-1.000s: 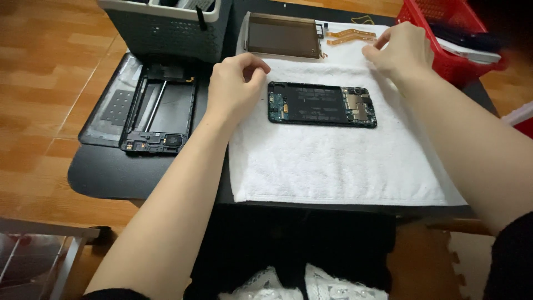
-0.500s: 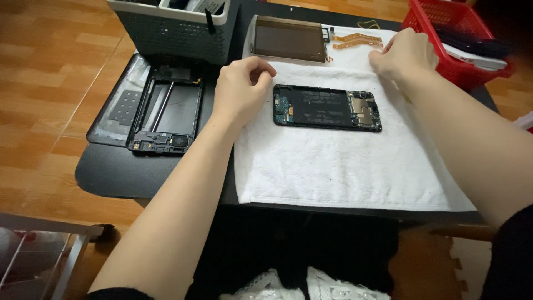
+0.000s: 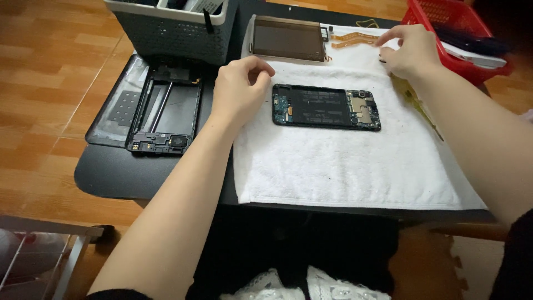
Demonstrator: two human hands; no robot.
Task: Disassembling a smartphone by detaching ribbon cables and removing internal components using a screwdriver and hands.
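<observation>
The opened black smartphone body with exposed circuit boards (image 3: 326,108) was found lying flat and lengthwise on the white terry towel (image 3: 344,166), toward its far half, between the two hands.

Left to right, as observed: a dark plastic back cover and inner phone frame (image 3: 158,116) lay side by side on the black tabletop (image 3: 111,175), in front of a grey plastic organiser bin (image 3: 172,28). The left hand (image 3: 239,91) was resting at the towel's left edge, just beside the phone body's left end; its fingers were loosely curled with the thumb drawn in, and nothing could be made out in its grasp. Beyond the phone body, a brownish rectangular screen panel (image 3: 287,39) lay at the towel's far edge, with orange flex ribbon cables (image 3: 355,39) just to its right. The right hand (image 3: 405,53) was held over the towel's far right corner, near the cables, with its fingers partly spread and the tips pinched toward something small; whether anything was held could not be told. A red plastic basket (image 3: 461,28) stood at the far right.

Judgement on technique: small parts are best pinched by their edges, flex cables kept unbent, and the phone body steadied with the left hand, so that nothing is dragged off the towel.
</observation>
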